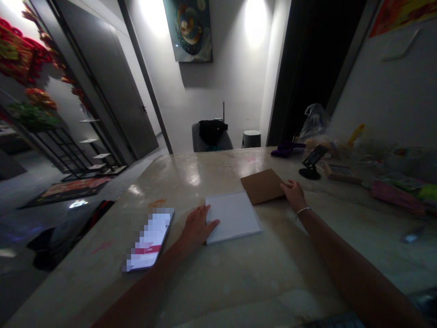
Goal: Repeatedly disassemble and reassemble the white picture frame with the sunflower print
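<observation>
1. At the upper left of the frame, red and gold hanging decorations (20,54) drape above a black metal shelf rack (61,150). A dark door (105,77) stands to their right, and a patterned floor mat (68,191) lies below.
2. Lower left of centre, a smartphone (149,239) with a pixelated screen lies flat on the marble counter (221,282), just left of the left hand.
3. At top centre hangs a framed painting (187,27), above a chair (205,141) with a black garment (211,131) draped over it.
4. At centre, the left hand (197,226) lies open and flat, its thumb against the left edge of a flat white package (233,217). It grips nothing.
5. Just beyond the package, a flat brown cardboard sheet (262,186) touches its far edge.
6. Right of centre, the right hand (294,195) is loosely open, its fingers (286,186) touching the cardboard's right edge without holding it. A thin bracelet (303,211) circles the wrist.
7. Along the right side, a black phone stand (312,161), a purple item (287,149), a plastic bag (314,123) and a pink package (396,198) sit on the counter.
</observation>
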Demonstrator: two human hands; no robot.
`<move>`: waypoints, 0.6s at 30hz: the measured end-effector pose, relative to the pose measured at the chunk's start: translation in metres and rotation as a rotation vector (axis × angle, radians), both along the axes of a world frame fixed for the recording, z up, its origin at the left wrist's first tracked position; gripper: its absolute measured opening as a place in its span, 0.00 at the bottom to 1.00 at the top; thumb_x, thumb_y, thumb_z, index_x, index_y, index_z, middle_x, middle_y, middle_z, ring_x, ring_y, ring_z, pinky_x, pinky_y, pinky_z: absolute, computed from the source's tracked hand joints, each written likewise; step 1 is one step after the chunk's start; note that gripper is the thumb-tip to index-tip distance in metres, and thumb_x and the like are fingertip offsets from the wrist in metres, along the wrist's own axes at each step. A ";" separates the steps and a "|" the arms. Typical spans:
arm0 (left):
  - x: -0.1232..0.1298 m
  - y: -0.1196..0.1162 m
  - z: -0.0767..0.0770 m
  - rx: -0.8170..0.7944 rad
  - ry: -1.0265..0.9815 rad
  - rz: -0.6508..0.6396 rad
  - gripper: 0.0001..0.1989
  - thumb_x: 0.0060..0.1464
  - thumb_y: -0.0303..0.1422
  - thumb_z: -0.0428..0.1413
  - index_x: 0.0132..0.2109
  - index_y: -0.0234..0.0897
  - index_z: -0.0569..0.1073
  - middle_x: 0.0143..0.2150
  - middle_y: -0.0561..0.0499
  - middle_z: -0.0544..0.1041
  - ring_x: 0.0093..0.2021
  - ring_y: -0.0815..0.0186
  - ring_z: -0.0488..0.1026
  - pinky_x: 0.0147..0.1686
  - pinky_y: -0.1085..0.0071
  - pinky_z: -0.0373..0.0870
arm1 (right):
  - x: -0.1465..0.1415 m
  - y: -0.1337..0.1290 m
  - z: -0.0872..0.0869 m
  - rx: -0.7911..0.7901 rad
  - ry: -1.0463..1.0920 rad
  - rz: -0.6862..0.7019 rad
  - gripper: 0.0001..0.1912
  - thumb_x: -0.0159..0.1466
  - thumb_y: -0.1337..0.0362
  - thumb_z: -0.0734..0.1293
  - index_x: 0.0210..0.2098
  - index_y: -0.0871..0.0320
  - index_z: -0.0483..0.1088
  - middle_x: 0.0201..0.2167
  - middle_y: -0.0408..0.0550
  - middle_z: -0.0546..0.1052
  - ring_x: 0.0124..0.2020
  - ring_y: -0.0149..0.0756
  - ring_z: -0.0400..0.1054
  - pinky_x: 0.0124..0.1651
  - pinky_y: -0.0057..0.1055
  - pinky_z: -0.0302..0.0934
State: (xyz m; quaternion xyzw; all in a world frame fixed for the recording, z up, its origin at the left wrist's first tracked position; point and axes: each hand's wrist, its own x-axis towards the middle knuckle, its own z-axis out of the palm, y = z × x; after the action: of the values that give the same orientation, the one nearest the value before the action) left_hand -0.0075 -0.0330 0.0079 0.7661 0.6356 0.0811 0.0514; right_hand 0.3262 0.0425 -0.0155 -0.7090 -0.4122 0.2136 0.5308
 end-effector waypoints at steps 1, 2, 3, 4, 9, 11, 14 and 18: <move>0.001 0.000 0.000 -0.005 0.005 0.002 0.30 0.53 0.44 0.45 0.58 0.28 0.57 0.59 0.38 0.59 0.60 0.55 0.54 0.57 0.62 0.48 | -0.002 0.000 0.000 0.061 0.130 0.002 0.27 0.52 0.59 0.65 0.49 0.62 0.60 0.43 0.55 0.72 0.41 0.39 0.68 0.42 0.32 0.64; 0.002 -0.001 0.001 -0.007 0.009 0.005 0.30 0.53 0.44 0.45 0.58 0.28 0.57 0.59 0.38 0.59 0.60 0.56 0.53 0.57 0.62 0.48 | -0.005 0.000 -0.001 0.114 0.255 0.028 0.26 0.51 0.60 0.65 0.48 0.60 0.60 0.42 0.52 0.72 0.40 0.38 0.69 0.39 0.31 0.66; 0.003 -0.001 0.000 -0.007 0.010 0.006 0.30 0.53 0.44 0.45 0.58 0.28 0.57 0.60 0.38 0.59 0.60 0.56 0.53 0.57 0.62 0.49 | -0.009 -0.001 -0.002 0.155 0.361 0.071 0.23 0.51 0.60 0.65 0.46 0.59 0.62 0.41 0.50 0.73 0.39 0.36 0.69 0.37 0.30 0.66; 0.005 -0.002 0.000 -0.003 0.010 0.009 0.30 0.53 0.44 0.45 0.57 0.29 0.58 0.60 0.38 0.58 0.60 0.56 0.53 0.57 0.62 0.49 | -0.014 -0.002 -0.003 0.177 0.437 0.129 0.21 0.51 0.61 0.65 0.44 0.59 0.63 0.40 0.49 0.73 0.37 0.36 0.69 0.36 0.30 0.67; 0.010 -0.003 -0.001 0.006 0.000 0.005 0.28 0.53 0.43 0.45 0.57 0.30 0.58 0.60 0.38 0.57 0.60 0.56 0.52 0.57 0.62 0.49 | -0.039 -0.012 -0.002 0.115 0.323 0.295 0.13 0.52 0.58 0.64 0.31 0.62 0.67 0.34 0.52 0.75 0.34 0.39 0.69 0.31 0.31 0.66; 0.011 -0.004 -0.001 0.002 0.002 0.006 0.28 0.54 0.43 0.44 0.57 0.29 0.58 0.60 0.38 0.58 0.60 0.56 0.53 0.57 0.62 0.49 | -0.046 -0.019 0.004 0.146 0.144 0.298 0.14 0.54 0.56 0.62 0.31 0.62 0.67 0.32 0.52 0.76 0.32 0.38 0.69 0.29 0.30 0.64; 0.012 -0.004 -0.001 -0.002 0.015 0.012 0.27 0.55 0.42 0.43 0.57 0.29 0.58 0.60 0.38 0.57 0.60 0.57 0.52 0.57 0.62 0.48 | -0.054 -0.033 0.016 0.242 -0.190 0.264 0.15 0.59 0.56 0.57 0.32 0.62 0.67 0.28 0.51 0.75 0.27 0.35 0.67 0.27 0.28 0.61; 0.012 -0.003 -0.002 0.013 0.016 0.002 0.26 0.55 0.41 0.43 0.56 0.28 0.59 0.60 0.38 0.58 0.60 0.56 0.53 0.57 0.62 0.48 | -0.067 -0.051 0.026 0.337 -0.576 0.374 0.15 0.61 0.60 0.56 0.37 0.62 0.69 0.29 0.53 0.75 0.27 0.35 0.67 0.32 0.29 0.60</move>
State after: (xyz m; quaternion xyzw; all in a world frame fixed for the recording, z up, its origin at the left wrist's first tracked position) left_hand 0.0043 -0.0365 0.0063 0.7665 0.6361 0.0791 0.0409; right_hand 0.2590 -0.0087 0.0101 -0.5554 -0.6959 0.0282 0.4543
